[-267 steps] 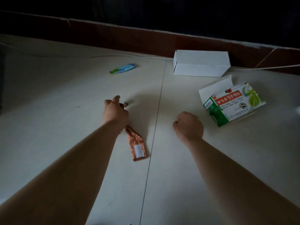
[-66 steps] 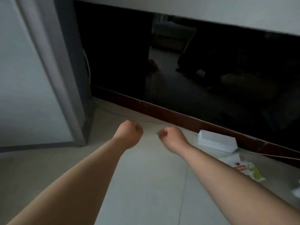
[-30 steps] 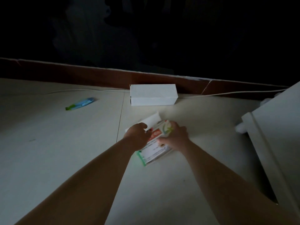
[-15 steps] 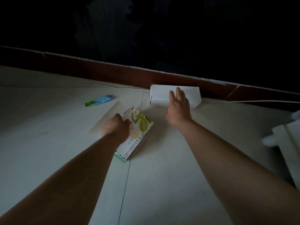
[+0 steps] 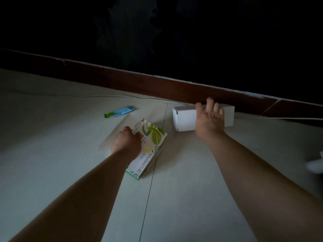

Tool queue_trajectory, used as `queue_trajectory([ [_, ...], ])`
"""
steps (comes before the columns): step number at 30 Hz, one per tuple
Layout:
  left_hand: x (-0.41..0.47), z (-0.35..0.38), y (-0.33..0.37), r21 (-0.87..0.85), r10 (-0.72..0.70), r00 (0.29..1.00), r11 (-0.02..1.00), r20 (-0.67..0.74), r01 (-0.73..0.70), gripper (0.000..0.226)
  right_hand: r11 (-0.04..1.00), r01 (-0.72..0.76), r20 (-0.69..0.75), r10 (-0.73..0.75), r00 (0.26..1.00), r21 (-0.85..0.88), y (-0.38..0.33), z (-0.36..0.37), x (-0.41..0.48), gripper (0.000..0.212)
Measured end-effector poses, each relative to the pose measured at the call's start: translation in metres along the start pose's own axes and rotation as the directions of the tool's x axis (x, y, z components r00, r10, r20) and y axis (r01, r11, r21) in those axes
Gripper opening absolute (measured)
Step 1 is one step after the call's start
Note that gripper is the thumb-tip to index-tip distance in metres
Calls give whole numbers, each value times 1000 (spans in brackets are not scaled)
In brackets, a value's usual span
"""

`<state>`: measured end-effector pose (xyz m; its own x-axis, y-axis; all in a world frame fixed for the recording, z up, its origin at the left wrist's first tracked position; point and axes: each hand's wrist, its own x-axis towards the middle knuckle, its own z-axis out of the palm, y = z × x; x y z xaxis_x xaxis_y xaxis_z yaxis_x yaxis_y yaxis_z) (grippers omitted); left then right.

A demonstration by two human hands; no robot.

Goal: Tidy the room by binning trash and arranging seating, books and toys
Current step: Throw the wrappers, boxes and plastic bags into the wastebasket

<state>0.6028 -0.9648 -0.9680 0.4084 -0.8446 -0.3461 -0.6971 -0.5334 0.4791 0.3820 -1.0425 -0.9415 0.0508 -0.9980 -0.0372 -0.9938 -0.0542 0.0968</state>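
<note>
Now, left hand (image 5: 126, 143): we have its fingers curled on the far end of the leaf-printed carton (image 5: 154, 144), gripping it where the flap (image 5: 117, 133) hinges.
Right hand (image 5: 209, 119): well apart from the left, it lies over the white box (image 5: 183, 118) with fingers spread across the top to the far edge; we cannot tell whether they clamp it.
Carton, place: on the floor (image 5: 52, 145), just to the near left of the white box and not touching it.
Carton, long axis: it runs away from us, its far end leaning slightly toward the white box.
Flap: open and pale, spread on the carton's side away from the white box.
White box, long axis: sideways across our view, along the baseboard (image 5: 139, 82) right behind it; its tucked end faces left.
Wrapper (image 5: 119, 111): blue and green, left of the white box, beyond the carton, slanting.
Cable (image 5: 122, 96): white, running leftward from behind the white box.
</note>
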Motion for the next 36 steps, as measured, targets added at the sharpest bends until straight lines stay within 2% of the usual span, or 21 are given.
queue_trajectory([
  [3,-4,-5,-7,-4,-3,1000,1000,-4,3,31,994,107,22,-107,994,-20,-4,4,-3,69],
  [7,-2,-24,-21,61,-2,999,998,-39,5,35,981,95,99,-113,989,167,-26,-7,-7,77],
  [13,7,-74,-67,69,-190,970,977,-151,202,41,895,193,226,-302,926,402,-99,-30,-8,84],
  [17,6,-107,-100,85,-240,943,961,-230,265,42,797,190,292,-415,862,573,-157,-35,-7,87],
  [21,10,-135,-135,109,-300,907,933,-295,344,42,808,242,376,-487,788,538,-210,-29,6,100],
  [26,25,-150,-160,90,-332,894,923,-300,373,40,824,290,428,-515,743,487,-246,-15,36,84],
  [28,31,-149,-164,98,-327,898,924,-294,369,41,836,239,492,-496,716,495,-254,-13,46,85],
  [31,36,-142,-169,100,-318,910,930,-266,354,39,852,93,605,-439,664,516,-254,-15,59,105],
  [33,38,-137,-171,99,-314,915,933,-253,347,38,877,80,628,-399,668,473,-255,-14,59,113],
  [36,35,-131,-172,79,-314,920,937,-234,340,40,886,146,559,-398,728,441,-259,-8,49,113],
])
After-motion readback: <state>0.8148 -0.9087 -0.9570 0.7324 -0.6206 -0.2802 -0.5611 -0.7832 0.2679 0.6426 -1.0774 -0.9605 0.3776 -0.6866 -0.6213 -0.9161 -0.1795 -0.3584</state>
